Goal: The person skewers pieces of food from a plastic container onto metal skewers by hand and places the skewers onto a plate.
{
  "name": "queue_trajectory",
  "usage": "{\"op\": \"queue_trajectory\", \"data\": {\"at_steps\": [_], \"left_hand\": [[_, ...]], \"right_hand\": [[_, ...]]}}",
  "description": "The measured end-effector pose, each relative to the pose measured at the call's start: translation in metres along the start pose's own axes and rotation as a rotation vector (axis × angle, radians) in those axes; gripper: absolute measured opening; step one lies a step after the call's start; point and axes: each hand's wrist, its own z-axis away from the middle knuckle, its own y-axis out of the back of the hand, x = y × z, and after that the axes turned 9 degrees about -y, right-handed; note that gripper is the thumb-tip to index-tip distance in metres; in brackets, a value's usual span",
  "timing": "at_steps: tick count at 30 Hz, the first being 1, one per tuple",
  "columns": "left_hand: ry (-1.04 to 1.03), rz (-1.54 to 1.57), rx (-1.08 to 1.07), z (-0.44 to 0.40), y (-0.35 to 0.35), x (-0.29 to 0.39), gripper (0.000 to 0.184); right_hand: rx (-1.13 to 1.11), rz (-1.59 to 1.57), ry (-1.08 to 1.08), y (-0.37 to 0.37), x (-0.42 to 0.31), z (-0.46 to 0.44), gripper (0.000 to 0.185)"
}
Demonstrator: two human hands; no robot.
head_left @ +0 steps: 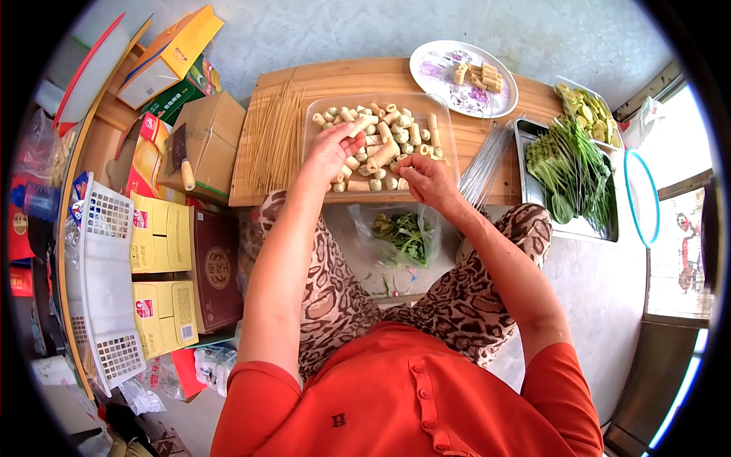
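A clear plastic tray (451,129) on the wooden table holds many pale tube-shaped pieces and round greenish balls. Over its left part is my left hand (332,149), its fingers closed on a pale tube-shaped piece (355,128). At the tray's front right, my right hand (428,178) has its fingers bent together; whatever lies between them is too small to make out. Thin wooden skewers (272,141) lie left of the tray, and metal skewers (487,161) lie to its right.
A flowered plate (434,72) with stacked tube pieces sits at the back. On the right are a metal tray (533,177) of greens and a tray of sliced vegetables (590,114). Below the table hangs a bag of leaves (403,236). A knife (183,158) rests by boxes on the left.
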Motion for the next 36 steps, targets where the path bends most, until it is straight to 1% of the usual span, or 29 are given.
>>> {"op": "queue_trajectory", "data": {"at_steps": [2,6,9,11,18,27,35,36], "left_hand": [[-0.025,0.011,-0.035,0.002,-0.001,0.0,0.018],[-0.025,-0.013,-0.023,0.001,-0.001,0.001,0.018],[-0.027,-0.016,-0.031,0.0,0.001,0.001,0.019],[-0.029,-0.038,-0.103,0.0,0.002,0.001,0.019],[0.002,-0.069,-0.162,0.002,0.0,0.003,0.026],[0.011,-0.082,-0.152,0.005,0.0,0.005,0.024],[0.019,-0.159,-0.152,0.013,-0.01,0.005,0.029],[0.018,-0.138,-0.2,0.013,-0.011,0.001,0.029]], "right_hand": [[-0.003,-0.002,-0.002,0.0,0.0,0.001,0.016],[0.014,0.026,0.003,-0.001,-0.001,0.001,0.016],[0.017,0.034,0.002,-0.001,-0.002,0.001,0.016],[0.017,0.035,0.0,-0.002,-0.004,0.002,0.016],[-0.005,0.001,0.024,-0.001,0.004,-0.003,0.014],[0.013,0.001,0.045,-0.004,0.004,-0.004,0.014],[0.027,0.023,0.06,-0.007,0.003,-0.004,0.013],[0.038,0.006,0.053,-0.007,0.005,-0.007,0.013]]}}
